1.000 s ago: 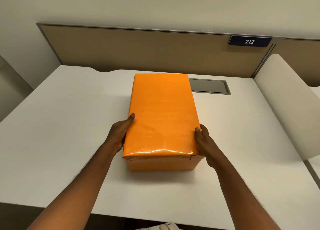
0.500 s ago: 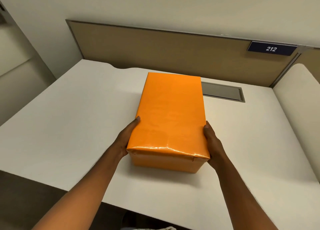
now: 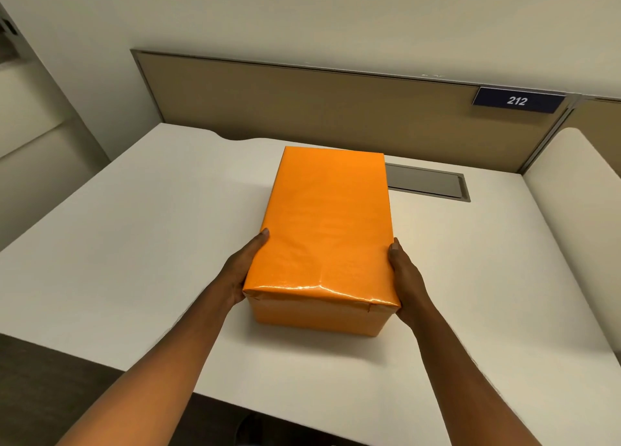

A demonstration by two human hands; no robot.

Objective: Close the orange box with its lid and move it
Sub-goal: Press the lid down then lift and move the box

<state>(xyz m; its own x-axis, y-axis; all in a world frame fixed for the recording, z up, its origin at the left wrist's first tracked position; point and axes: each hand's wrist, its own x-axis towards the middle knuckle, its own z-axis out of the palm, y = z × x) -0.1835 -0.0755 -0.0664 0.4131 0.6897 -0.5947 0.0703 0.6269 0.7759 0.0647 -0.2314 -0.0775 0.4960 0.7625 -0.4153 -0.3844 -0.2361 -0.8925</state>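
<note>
The orange box (image 3: 327, 227) sits on the white desk (image 3: 134, 244) with its glossy orange lid on top, long side running away from me. My left hand (image 3: 243, 271) presses against the box's left side near its front corner, thumb up along the lid edge. My right hand (image 3: 405, 277) is pressed flat against the right side at the same depth. The fingers of both hands are hidden behind the box's sides. I cannot tell whether the box rests on the desk or is slightly raised.
A grey cable hatch (image 3: 426, 181) is set into the desk just right of the box's far end. A tan partition (image 3: 319, 109) with a "212" sign (image 3: 517, 100) closes the back. A white divider (image 3: 578, 183) borders the right side.
The view has swung left, and the box now appears turned slightly, its near end angled to the left. Both hands keep the same hold on its sides.
</note>
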